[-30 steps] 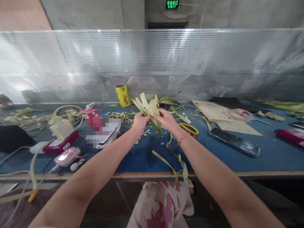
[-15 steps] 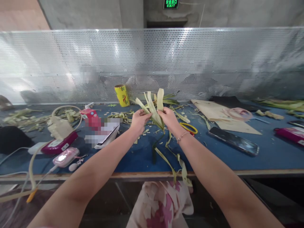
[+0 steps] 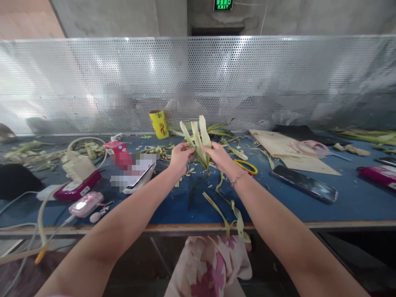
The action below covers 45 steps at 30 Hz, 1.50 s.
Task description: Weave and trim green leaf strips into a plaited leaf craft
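Above the blue table (image 3: 340, 202), both hands grip a bundle of pale green leaf strips (image 3: 198, 136) that fans upward. My left hand (image 3: 180, 159) pinches the bundle's left side with its fingers closed. My right hand (image 3: 218, 156), a thin bracelet on its wrist, pinches the right side. A dark green strip hangs from the bundle down to the table. More loose strips (image 3: 229, 214) lie below my right wrist and droop over the front edge.
Yellow-handled scissors (image 3: 246, 167) lie just right of my right hand. A black phone (image 3: 305, 184), brown paper (image 3: 287, 150) and a pink ring lie further right. A yellow roll (image 3: 159, 123), a red carton, pink devices and cables are on the left. A perforated metal screen backs the table.
The leaf strips have shifted in my hands and now stand closer together and more upright. My hands have drawn slightly nearer each other; the hanging dark strip has swung left.
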{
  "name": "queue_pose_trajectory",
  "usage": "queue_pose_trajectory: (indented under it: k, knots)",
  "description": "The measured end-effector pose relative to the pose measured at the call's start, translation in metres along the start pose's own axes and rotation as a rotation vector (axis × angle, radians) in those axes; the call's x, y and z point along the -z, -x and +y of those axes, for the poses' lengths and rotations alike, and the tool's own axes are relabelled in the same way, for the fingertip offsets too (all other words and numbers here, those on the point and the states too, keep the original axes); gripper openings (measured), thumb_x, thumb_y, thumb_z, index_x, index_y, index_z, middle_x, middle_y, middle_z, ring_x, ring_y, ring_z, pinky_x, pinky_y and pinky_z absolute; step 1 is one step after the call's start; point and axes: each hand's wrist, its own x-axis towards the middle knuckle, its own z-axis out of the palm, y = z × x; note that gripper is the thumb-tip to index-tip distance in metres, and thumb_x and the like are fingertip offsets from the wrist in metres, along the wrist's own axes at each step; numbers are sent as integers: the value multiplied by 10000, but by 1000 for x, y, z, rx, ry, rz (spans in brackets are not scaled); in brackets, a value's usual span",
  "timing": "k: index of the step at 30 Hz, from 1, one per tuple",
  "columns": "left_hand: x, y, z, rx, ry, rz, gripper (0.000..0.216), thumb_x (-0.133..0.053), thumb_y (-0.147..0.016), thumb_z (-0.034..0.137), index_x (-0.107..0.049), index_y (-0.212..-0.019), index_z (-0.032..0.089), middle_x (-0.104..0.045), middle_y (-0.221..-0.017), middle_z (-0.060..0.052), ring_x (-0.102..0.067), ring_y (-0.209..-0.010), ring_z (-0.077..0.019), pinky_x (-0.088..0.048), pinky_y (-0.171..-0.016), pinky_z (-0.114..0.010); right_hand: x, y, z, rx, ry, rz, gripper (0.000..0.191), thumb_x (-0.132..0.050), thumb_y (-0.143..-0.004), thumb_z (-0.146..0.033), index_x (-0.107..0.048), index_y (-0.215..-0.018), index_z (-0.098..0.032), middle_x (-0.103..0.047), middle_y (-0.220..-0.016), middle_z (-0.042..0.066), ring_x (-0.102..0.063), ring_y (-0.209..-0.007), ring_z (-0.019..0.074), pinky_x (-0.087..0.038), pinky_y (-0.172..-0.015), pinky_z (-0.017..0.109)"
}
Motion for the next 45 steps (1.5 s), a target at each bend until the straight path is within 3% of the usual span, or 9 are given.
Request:
queue_pose_trajectory:
  k: [5, 10, 16, 22, 25, 29, 35, 41, 45]
  knots:
    - [1, -1, -1, -21, 1, 20, 170, -659, -599, 98, -501, -642, 147, -552, -610, 20, -558, -583, -103, -482, -613, -271, -1, 4, -7, -67, -91, -14, 276, -588, -715, -375, -577, -907, -178, -634, -812, 29, -562, -660, 136, -458, -582, 263]
    - [4, -6, -3, -43, -64, 70, 181, -670, -599, 158, -499, -656, 159, -539, -590, 25, -512, -530, -75, -415, -516, -200, 2, 9, -18, -190, -304, -76, 383, -349, -858, -495, -575, -890, -187, -592, -764, 28, -544, -596, 115, -471, -550, 257]
    - [5, -7, -5, -58, -16, 40, 147, -642, -613, 140, -511, -680, 149, -561, -617, 16, -531, -555, -78, -443, -571, -217, -3, 16, -20, -182, -209, -173, 222, -515, -809, -392, -590, -887, -199, -625, -834, 22, -589, -673, 127, -513, -625, 281]
    - [5, -8, -7, -59, 11, 42, 124, -618, -643, 114, -501, -662, 149, -552, -590, 22, -538, -547, -79, -470, -635, -245, -5, 7, -4, 18, -19, -144, 244, -576, -761, -384, -638, -849, -166, -626, -707, 26, -558, -565, 121, -501, -557, 278]
    - [2, -5, -3, -24, 56, 54, 144, -628, -657, 127, -486, -640, 150, -551, -580, 18, -567, -577, -92, -486, -692, -269, -3, 3, 1, 120, 48, -146, 253, -570, -757, -366, -649, -890, -166, -642, -742, 32, -563, -567, 118, -500, -556, 273]
    - [-2, 2, 4, 47, 143, -3, 122, -623, -695, 163, -512, -649, 145, -565, -582, 7, -581, -596, -92, -500, -718, -270, -1, 2, 1, 136, 84, -89, 273, -552, -761, -334, -661, -950, -170, -651, -787, 42, -563, -528, 116, -511, -550, 292]
    - [-4, 2, -1, 79, 185, -89, 150, -697, -626, 56, -558, -635, 113, -590, -631, 5, -586, -616, -64, -495, -777, -242, 0, 5, -6, 198, 148, -34, 287, -509, -792, -331, -674, -972, -181, -632, -751, 40, -548, -523, 128, -503, -530, 304]
    - [-4, -2, -1, 127, 241, -91, 108, -678, -673, 64, -591, -621, 100, -570, -612, 15, -542, -558, -21, -471, -669, -155, -2, 12, -13, 371, 274, -94, 313, -452, -853, -380, -663, -1010, -210, -588, -863, 44, -507, -524, 90, -466, -541, 256]
    - [-2, -1, 0, 107, 229, -110, 96, -708, -658, 133, -615, -645, 117, -569, -608, 19, -506, -530, -26, -440, -574, -164, -2, 12, -13, 402, 282, -188, 310, -430, -866, -345, -650, -1037, -210, -552, -936, 50, -509, -564, 88, -465, -557, 250]
